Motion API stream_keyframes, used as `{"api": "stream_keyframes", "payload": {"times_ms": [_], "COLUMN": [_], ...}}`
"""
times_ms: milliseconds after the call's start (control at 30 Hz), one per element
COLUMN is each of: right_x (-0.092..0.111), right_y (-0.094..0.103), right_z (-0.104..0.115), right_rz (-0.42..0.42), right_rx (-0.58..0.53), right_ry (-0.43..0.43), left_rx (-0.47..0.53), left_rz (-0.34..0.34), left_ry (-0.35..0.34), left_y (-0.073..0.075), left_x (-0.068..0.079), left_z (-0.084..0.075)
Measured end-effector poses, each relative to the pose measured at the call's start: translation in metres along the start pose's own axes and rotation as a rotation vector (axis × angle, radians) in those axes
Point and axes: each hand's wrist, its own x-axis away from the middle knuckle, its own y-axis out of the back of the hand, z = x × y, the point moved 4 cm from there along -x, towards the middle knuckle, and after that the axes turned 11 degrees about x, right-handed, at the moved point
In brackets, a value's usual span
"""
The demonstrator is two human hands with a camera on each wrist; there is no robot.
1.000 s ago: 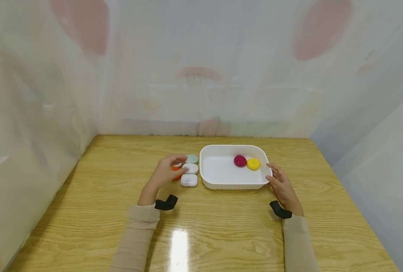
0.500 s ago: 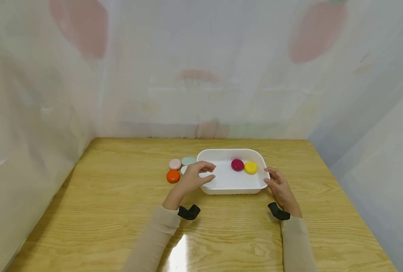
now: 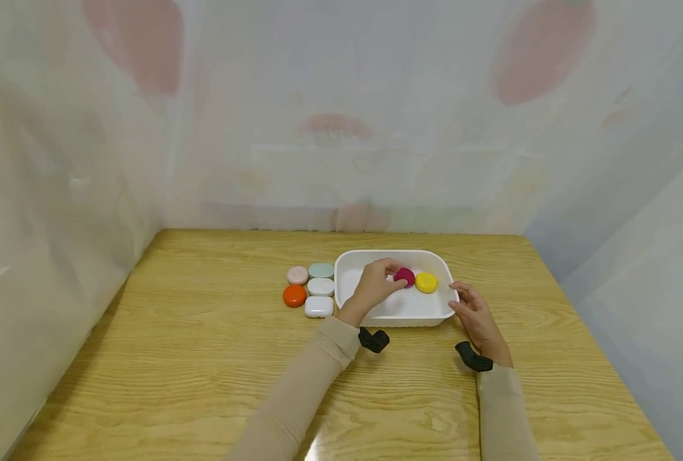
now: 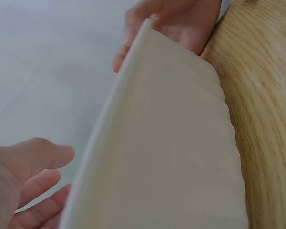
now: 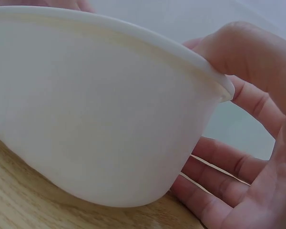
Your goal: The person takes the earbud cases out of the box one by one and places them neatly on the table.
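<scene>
In the head view my left hand (image 3: 374,282) reaches into the white plastic tub (image 3: 364,321). Its thumb and fingers pinch the sides of a round, glossy maroon case (image 3: 406,276). A matching yellow case (image 3: 426,282) lies just right of it on the tub floor. My right hand (image 3: 475,312) holds the tub's right end; the right wrist view shows the thumb (image 5: 248,52) over the rim and the other fingers along the outer wall. In the left wrist view the tub wall (image 4: 167,129) hides the cases.
Left of the tub several small cases sit close together on the wooden table (image 3: 203,333): pink (image 3: 297,275), orange (image 3: 294,295), pale green (image 3: 321,271), white oval (image 3: 321,287) and glossy white (image 3: 319,307). A patterned curtain (image 3: 341,173) hangs behind the table.
My left hand has moved right, from over the small cases, across the tub's left rim and onto the maroon case. The right hand has stayed on the tub's right end.
</scene>
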Motion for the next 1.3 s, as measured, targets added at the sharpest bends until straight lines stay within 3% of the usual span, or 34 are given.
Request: {"api": "stream_keyframes", "payload": {"times_ms": [200,367,533,1033,1200,1300], "right_x": [-0.001,-0.001,-0.001,-0.001,-0.001,-0.002], "right_y": [0.001,-0.001,0.000,0.001,0.000,0.000], "right_z": [0.001,0.002,0.001,-0.002,-0.002,-0.002], "right_rz": [0.000,0.002,-0.005,-0.006,0.002,0.002], "right_rx": [-0.011,-0.009,0.003,-0.005,0.003,0.009], "right_ry": [0.005,-0.001,-0.022,-0.019,-0.018,-0.024], "left_rx": [-0.132,-0.259,-0.318,-0.268,-0.277,-0.273], "left_rz": [-0.057,-0.089,-0.093,-0.035,-0.004,-0.019], "left_ry": [0.051,0.039,0.032,0.077,0.136,0.167], "left_y": [-0.020,-0.031,-0.036,-0.036,-0.037,-0.036], "left_x": [-0.018,-0.024,-0.027,-0.030,-0.032,-0.031], "left_z": [-0.001,0.003,0.011,0.022,0.026,0.026]}}
